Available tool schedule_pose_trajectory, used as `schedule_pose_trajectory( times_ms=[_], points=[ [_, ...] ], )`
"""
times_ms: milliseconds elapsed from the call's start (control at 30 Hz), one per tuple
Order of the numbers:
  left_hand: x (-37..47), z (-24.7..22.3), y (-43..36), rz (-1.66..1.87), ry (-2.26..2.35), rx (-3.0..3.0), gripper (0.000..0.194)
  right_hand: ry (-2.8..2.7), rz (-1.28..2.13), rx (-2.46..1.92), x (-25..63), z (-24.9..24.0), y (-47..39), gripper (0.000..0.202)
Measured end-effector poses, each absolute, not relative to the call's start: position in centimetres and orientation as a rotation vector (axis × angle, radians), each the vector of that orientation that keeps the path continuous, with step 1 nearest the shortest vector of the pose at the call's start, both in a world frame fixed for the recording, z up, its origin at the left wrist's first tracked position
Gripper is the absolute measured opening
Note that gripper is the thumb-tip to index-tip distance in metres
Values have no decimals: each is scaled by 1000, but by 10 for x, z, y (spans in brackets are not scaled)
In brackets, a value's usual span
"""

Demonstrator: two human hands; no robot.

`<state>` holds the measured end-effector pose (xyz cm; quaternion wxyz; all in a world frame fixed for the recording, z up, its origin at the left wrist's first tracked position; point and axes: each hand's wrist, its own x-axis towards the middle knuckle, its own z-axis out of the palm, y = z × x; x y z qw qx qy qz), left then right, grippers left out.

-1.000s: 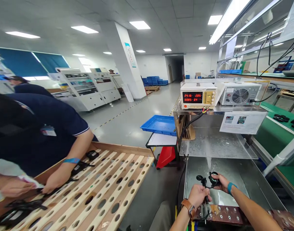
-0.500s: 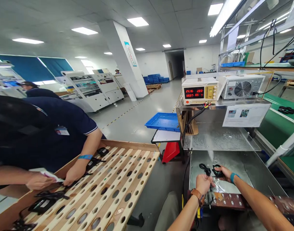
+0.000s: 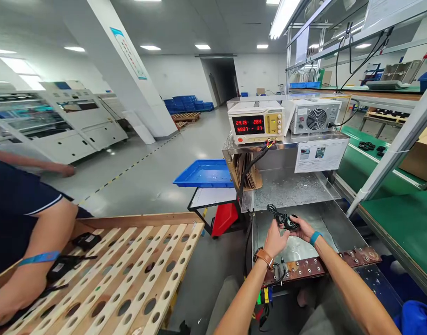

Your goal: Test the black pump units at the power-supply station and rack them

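A black coiled cable [image 3: 290, 223] is held between both hands above a shiny metal tray [image 3: 325, 228]. My right hand [image 3: 303, 229] is closed around the round coil from the right. My left hand [image 3: 276, 239], with a brown watch strap at the wrist, is closed on the same cable from the left and below. A looped cable bundle [image 3: 274, 211] sticks out past the left fingers. Its ends are too small to make out. Under my forearms runs a brown strip with metal studs [image 3: 306, 268] along the tray's near edge.
A power supply [image 3: 257, 123] with red digits stands on the metal shelf, beside a grey fan unit [image 3: 316, 117]. Left are a slatted wooden rack [image 3: 139, 279] with black adapters [image 3: 85, 241] and a co-worker's arm [image 3: 35, 265]. A blue tray [image 3: 204, 174] sits on a small cart.
The view has turned right. My hands have come together, bringing the coil and the looped bundle next to each other. The co-worker's arm now shows further left.
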<state>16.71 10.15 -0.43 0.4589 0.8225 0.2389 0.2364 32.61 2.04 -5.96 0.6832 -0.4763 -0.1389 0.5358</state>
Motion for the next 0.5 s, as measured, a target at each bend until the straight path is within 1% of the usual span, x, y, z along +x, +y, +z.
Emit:
schedule_pose_trajectory(
  times_ms=[133,200,267,400,500],
  points=[
    [180,6,90,554,671,2258,61,-306,1205,-976,305,-40,15,50],
    [187,8,83,533,749,2346,73,-272,1165,-958,295,-35,12,61],
    [191,9,78,501,834,2405,68,-253,1110,-955,287,-32,8,62],
    [194,14,75,400,952,2426,46,-198,1022,-983,279,-31,1,58],
    [194,17,77,408,915,2396,42,-136,985,-1019,278,-35,-2,56]
  ],
)
